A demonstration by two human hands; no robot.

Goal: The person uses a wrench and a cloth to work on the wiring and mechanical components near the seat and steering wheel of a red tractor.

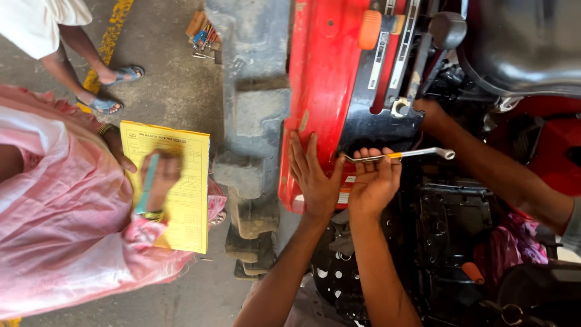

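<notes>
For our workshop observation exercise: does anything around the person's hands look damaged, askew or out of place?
Nothing clearly stands out. The left hand lies flat on the red fender; the right hand grips a metal spanner. The large tyre is caked in grey dirt, which is not damage.

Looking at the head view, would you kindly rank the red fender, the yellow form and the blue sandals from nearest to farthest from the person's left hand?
1. Red fender: under the left hand, touching.
2. Yellow form: leftward, beyond the grey tyre.
3. Blue sandals: far upper left, on the floor.
</notes>
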